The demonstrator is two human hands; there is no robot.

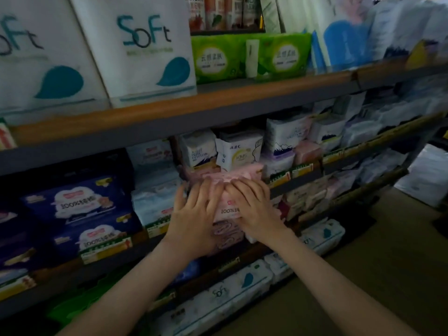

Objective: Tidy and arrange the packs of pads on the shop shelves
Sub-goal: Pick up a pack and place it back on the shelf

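Light: dim; brightest on white packs (135, 57) over the top shelf (218, 98). Shadow: deep under it, at left. Blur: soft throughout, worst at right edge. Distortion: shelf edge bows. My left hand (194, 214), right hand (257, 209): evenly lit.

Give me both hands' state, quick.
Left hand: open, fingers flat on the pink pack.
Right hand: open, pressing the same pack.

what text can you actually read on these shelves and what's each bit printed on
"Soft": big white pack with teal leaf, top shelf.
"ABC" and "KMS": small white pack, middle shelf.
"100%": dark blue pack and pale pink pack.
"Soft": long white pack, bottom shelf.
Too blurred: round labels on green packs; yellow shelf price tags.
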